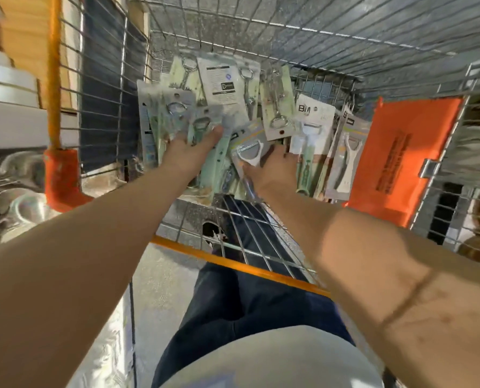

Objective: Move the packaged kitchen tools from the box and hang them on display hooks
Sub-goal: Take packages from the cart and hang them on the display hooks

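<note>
Two hands work inside the wire cart, among the packaged kitchen tools.
Both forearms extend forward and down. The left hand lies palm-down on the bottle-opener packs; its fingertips are buried between packs, so its grip cannot be determined. The right hand pinches a peeler pack, thumb on the front face, fingers behind. Blur obscures most label print. The held pack's long axis runs near-to-far, blade end away from the person, tilted right.
</note>
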{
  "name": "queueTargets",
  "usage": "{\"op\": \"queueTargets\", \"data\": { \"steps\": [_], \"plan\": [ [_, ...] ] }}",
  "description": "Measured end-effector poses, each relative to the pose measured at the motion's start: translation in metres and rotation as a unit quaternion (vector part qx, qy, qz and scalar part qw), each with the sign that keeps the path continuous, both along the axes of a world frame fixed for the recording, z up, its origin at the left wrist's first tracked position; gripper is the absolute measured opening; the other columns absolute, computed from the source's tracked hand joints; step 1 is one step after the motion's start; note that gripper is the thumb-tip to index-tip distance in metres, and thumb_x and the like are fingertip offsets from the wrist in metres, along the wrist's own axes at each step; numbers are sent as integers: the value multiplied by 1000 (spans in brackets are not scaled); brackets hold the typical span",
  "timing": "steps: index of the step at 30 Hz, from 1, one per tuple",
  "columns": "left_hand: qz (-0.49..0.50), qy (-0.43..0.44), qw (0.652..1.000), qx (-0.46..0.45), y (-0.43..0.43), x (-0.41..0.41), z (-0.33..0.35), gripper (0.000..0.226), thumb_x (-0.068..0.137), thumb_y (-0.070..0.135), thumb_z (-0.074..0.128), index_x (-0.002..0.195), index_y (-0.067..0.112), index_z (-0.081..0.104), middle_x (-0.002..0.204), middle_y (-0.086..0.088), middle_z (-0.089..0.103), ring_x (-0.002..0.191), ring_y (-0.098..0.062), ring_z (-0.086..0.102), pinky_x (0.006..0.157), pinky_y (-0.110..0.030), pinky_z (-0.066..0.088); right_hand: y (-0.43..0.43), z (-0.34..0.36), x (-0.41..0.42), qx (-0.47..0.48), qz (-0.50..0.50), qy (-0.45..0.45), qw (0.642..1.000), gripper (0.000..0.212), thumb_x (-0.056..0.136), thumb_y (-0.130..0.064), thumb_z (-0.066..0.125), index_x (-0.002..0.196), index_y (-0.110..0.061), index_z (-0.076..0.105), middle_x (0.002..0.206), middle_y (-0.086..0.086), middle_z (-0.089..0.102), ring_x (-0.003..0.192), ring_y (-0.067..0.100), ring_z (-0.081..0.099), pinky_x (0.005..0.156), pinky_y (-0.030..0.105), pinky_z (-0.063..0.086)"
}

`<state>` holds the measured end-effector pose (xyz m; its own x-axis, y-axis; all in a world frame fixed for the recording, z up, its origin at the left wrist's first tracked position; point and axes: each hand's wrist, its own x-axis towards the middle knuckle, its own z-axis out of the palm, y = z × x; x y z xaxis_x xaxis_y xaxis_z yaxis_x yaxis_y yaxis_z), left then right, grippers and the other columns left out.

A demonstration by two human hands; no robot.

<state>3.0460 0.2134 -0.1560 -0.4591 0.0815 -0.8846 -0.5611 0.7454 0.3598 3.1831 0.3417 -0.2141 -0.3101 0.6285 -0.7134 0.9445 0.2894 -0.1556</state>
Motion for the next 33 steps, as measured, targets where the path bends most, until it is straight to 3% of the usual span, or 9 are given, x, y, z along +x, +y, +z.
{"op": "queueTargets", "data": {
  "steps": [5,11,14,18,21,23,27,29,33],
  "plan": [
    [10,10,1000,-6,6,4,4,112,79,79,67,159,9,32,151,-7,49,131,-26,51,104,-37,43,5,15,-2,-61,-88,125,986,45,90,-47,78,107,-16,51,111,8,64,94,22,60,85,39,52],
    [30,26,999,21,7,-5,45,123,71,88,65,161,13,30,160,-10,42,143,-33,45,116,-50,41,2,62,-15,-147,-160,175,960,38,95,-41,74,117,-19,52,109,-2,64,108,25,66,88,34,53],
    [26,77,996,32,4,-10,78,105,84,78,63,157,7,36,155,-13,46,140,-31,47,113,-40,40,3,101,-28,-169,-197,228,939,53,96,-31,74,138,-16,45,115,-7,56,110,16,59,85,22,43],
    [77,112,988,74,-8,-15,136,118,72,86,67,157,9,38,155,-11,47,140,-31,48,110,-33,38,-5,148,-46,-187,-204,301,912,39,94,-24,76,124,-14,52,105,0,68,92,16,67,75,19,55],
    [106,149,977,111,-21,-10,190,100,89,72,63,161,12,29,162,-5,37,147,-25,39,106,-34,37,-19,200,-60,-194,-181,340,902,45,85,-43,72,122,-22,55,96,2,68,83,24,65,70,33,51],
    [141,184,965,122,-39,-8,220,99,86,74,65,159,15,34,155,-4,44,141,-25,45,105,-33,41,-31,237,-70,-199,-165,358,897,33,86,-46,69,109,-26,56,89,1,66,77,22,64,64,27,52],
    [210,261,933,132,-84,9,301,113,56,96,68,139,21,58,131,4,65,120,-24,65,101,-45,54,-70,317,-84,-215,-108,433,869,51,97,-54,62,128,-13,60,114,1,67,105,19,65,91,25,51],
    [246,304,910,139,-109,19,342,102,59,95,68,130,21,65,120,6,68,111,-23,68,101,-43,55,-98,361,-87,-210,-64,464,858,52,102,-54,56,133,-11,60,120,0,62,110,15,58,85,20,40],
    [325,345,869,140,-169,35,407,123,53,95,70,140,9,58,128,-2,66,114,-25,69,102,-40,55,-161,436,-96,-194,15,520,832,33,102,-50,58,99,-17,62,99,2,68,97,23,62,78,29,41]
  ]
}}
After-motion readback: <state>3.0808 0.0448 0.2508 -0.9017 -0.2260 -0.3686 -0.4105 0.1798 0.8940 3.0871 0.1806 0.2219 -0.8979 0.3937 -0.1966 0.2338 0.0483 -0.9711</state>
